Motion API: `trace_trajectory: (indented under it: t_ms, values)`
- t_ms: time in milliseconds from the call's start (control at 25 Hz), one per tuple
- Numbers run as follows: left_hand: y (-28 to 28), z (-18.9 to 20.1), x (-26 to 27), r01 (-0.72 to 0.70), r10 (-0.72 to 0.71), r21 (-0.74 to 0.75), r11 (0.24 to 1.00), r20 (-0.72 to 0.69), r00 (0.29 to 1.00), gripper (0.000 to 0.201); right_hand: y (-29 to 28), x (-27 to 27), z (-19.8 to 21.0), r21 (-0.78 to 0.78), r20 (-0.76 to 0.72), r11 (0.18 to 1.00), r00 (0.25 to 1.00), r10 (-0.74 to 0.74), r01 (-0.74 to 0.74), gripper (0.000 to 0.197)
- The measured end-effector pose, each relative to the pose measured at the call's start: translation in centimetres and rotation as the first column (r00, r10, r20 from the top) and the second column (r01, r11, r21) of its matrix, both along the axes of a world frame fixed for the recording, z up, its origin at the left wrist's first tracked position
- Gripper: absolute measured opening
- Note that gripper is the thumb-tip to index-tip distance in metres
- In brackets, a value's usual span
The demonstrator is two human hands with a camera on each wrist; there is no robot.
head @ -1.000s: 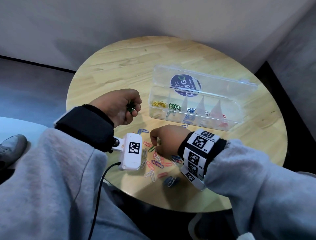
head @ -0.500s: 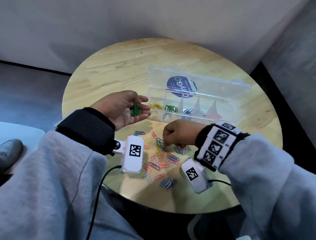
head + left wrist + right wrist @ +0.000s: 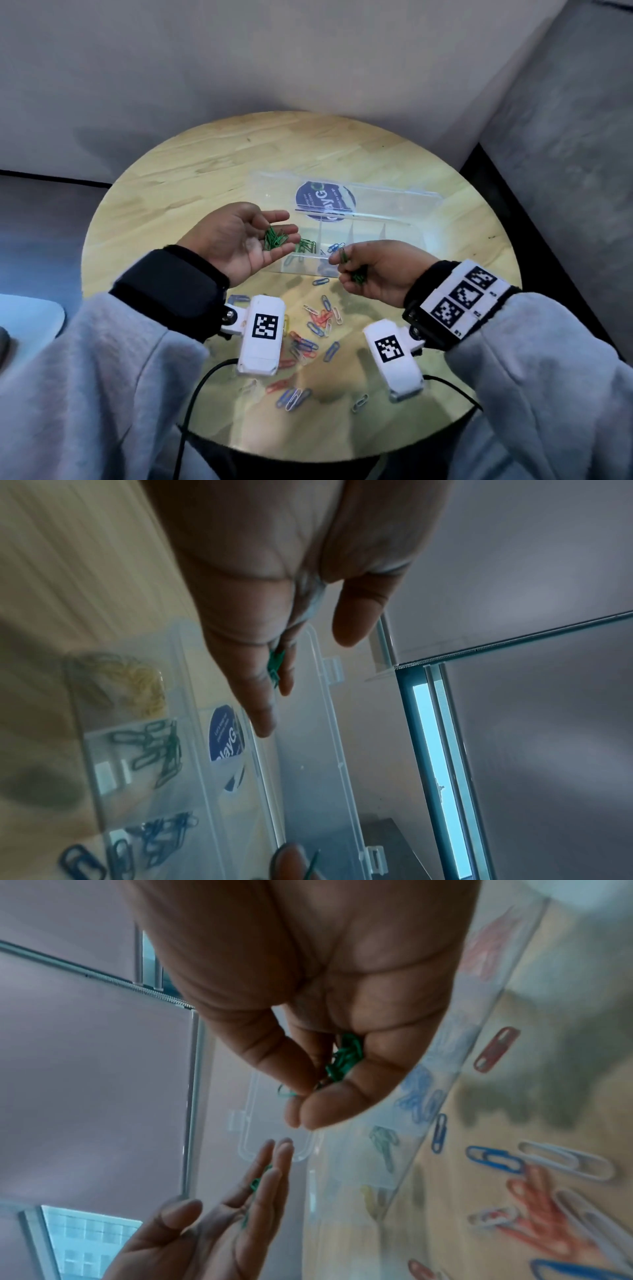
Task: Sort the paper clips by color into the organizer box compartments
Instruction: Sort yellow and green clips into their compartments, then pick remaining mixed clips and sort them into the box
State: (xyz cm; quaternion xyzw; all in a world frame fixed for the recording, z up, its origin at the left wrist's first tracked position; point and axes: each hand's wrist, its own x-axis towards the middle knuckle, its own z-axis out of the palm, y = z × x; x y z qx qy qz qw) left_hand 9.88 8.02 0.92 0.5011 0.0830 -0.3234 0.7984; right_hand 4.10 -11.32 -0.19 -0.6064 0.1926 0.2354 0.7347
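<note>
My left hand (image 3: 274, 226) lies palm up, fingers nearly straight, with a small bunch of green paper clips (image 3: 274, 238) resting on the fingers. My right hand (image 3: 342, 267) is also palm up, just right of it, fingers curled round more green clips (image 3: 358, 275) and thumb pinching one (image 3: 286, 1093). Both hands hover in front of the clear organizer box (image 3: 404, 236), whose lid stands open. Its compartments hold yellow (image 3: 137, 688), green (image 3: 154, 750) and blue clips (image 3: 161, 837). A mixed pile of red, blue and white clips (image 3: 315, 329) lies on the table under my wrists.
The round wooden table (image 3: 191, 171) stands in a corner between a grey wall and a grey sofa arm (image 3: 565, 154). Stray clips lie near the front edge (image 3: 294, 397). Cables from the wrist cameras hang over the near edge.
My right hand has left the pile, risen and turned palm up with green clips in it. My left hand has opened from a fist to a flat palm.
</note>
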Motion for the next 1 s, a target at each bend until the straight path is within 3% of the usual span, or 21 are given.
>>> trace_trajectory:
  t_ms: [160,520,760,920,1000]
  values:
    - [-1.6,-0.3,0.5,0.005,-0.005,-0.017,1.0,-0.012,1.0,0.036,-0.3,2.1,0.8,0.099,-0.018,0.99,0.995,-0.096,0.097,0.032]
    - [-2.9,-1.4,1.9,-0.052,0.049,-0.107,0.993,-0.027,0.998,0.03,2.1,6.8,0.3,0.094,-0.039,0.984,0.988,-0.149,0.152,0.02]
    - [-2.4,-0.6,1.8,-0.06,0.06,-0.035,0.998,0.008,0.998,0.043,1.4,6.3,0.4,0.083,-0.011,0.99,0.994,-0.111,0.111,0.018]
    - [-1.3,0.1,1.7,-0.033,0.035,-0.028,0.999,0.078,0.996,0.034,0.1,4.7,1.0,-0.003,0.061,0.995,0.994,-0.095,0.096,0.021]
    - [-0.8,0.1,1.3,-0.001,-0.005,0.048,0.999,0.132,0.991,0.026,-0.2,3.5,1.2,-0.067,0.091,0.994,0.992,-0.084,0.09,0.021]
